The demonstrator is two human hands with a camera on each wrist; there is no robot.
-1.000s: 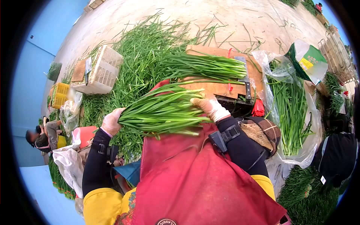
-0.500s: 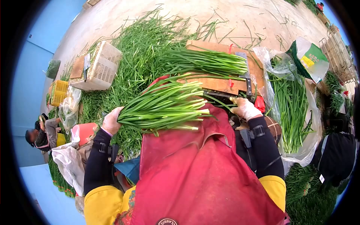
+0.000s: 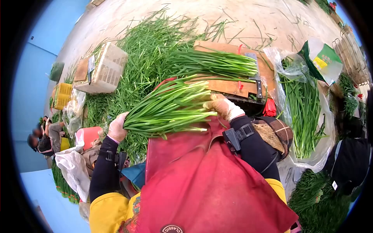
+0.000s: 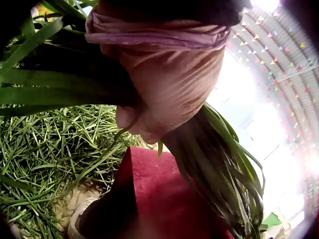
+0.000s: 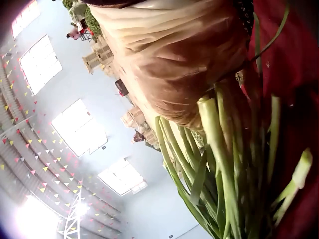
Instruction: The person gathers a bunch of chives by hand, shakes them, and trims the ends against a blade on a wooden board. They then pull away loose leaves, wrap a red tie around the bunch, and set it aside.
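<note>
A thick bunch of garlic chives lies across the front of the red apron, pale stem ends to the right. Round its leafy end my gloved left hand grips; in the left wrist view, leaves hang out past the fist. My gloved right hand is at the stem ends with curled fingers, pinching stalks there. The right wrist view shows pale stems just below that hand, its fingertips hidden. Behind, another chive bunch rests on a wooden board beside a knife.
Loose chives pile on the floor behind. A white plastic crate with a second knife stands left. At right a clear plastic bag holds more chives. Red ties hang at the board's edge. Another person sits far left.
My right hand moved right, away from the stem ends, with a few stalks, then came back to them. The left hand keeps its grip, almost unmoved.
</note>
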